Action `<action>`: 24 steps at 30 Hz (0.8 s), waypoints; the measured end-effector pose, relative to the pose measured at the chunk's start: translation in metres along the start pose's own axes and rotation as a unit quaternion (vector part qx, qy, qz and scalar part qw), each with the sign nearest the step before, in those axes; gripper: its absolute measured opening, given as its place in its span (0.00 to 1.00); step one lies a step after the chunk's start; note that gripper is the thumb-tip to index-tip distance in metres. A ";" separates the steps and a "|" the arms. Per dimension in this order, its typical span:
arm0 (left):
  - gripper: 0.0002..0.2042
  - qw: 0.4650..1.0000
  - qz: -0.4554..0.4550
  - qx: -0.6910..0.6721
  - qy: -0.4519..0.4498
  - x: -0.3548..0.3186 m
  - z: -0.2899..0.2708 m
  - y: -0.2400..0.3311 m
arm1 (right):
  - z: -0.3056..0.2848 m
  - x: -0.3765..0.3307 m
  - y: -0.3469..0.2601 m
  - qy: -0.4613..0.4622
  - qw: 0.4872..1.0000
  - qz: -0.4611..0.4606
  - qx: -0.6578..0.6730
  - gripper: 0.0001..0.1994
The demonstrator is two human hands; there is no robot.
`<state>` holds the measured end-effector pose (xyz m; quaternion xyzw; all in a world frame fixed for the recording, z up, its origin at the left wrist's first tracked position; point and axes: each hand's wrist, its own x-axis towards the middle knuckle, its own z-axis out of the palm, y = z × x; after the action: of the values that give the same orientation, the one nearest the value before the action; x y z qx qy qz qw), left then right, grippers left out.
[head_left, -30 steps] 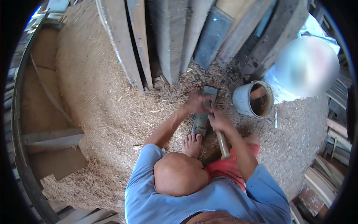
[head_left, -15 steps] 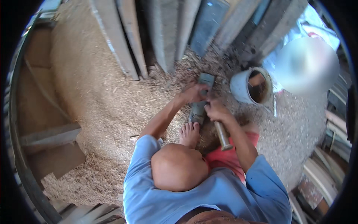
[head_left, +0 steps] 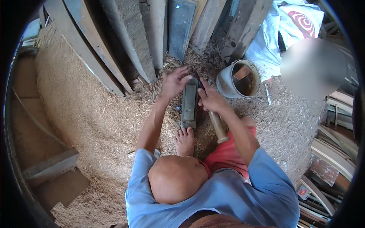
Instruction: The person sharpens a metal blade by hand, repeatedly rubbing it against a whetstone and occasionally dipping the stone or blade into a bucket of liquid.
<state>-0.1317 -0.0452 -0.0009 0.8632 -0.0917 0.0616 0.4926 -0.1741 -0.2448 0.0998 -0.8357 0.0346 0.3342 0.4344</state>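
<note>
A grey-green sharpening stone (head_left: 189, 100) lies lengthwise on a longer dark base on the ground. The toes of my bare foot (head_left: 184, 142) touch the base's near end. My right hand (head_left: 213, 99) is closed around a chisel with a wooden handle (head_left: 217, 127), its flared butt toward me. The dark blade runs forward beside the stone's right edge, mostly hidden by my fingers. Just left of the stone's far end, my left hand (head_left: 175, 83) is raised with fingers apart and slightly blurred, holding nothing.
A white bucket (head_left: 225, 81) holding dark liquid and a brown block (head_left: 242, 72) stands right of the stone. Planks (head_left: 127, 41) lean along the far side. A pale sack (head_left: 266, 49) lies far right. Wood shavings (head_left: 102, 117) cover the ground; stacked wooden pieces (head_left: 330, 152) line the right.
My left hand has come off the stone and opened, moving left and forward. The chisel in my right hand has shifted off to the stone's right side. The view has turned slightly.
</note>
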 end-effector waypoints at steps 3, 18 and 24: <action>0.20 0.945 -0.208 -0.253 -0.005 -0.051 0.010 0.004 | 0.012 -0.016 0.034 0.004 0.982 0.006 0.187 0.19; 0.03 0.745 -0.273 -0.608 0.025 -0.098 0.018 0.028 | 0.068 -0.038 0.073 0.018 0.964 -0.190 0.186 0.16; 0.09 0.746 -0.314 -0.586 0.031 -0.096 0.012 0.028 | 0.072 -0.043 0.078 0.060 0.969 -0.217 0.097 0.22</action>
<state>-0.2310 -0.0597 -0.0021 0.3820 0.1820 -0.1355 0.8959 -0.2726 -0.2490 0.0413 -0.7956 -0.0895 0.1765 0.5726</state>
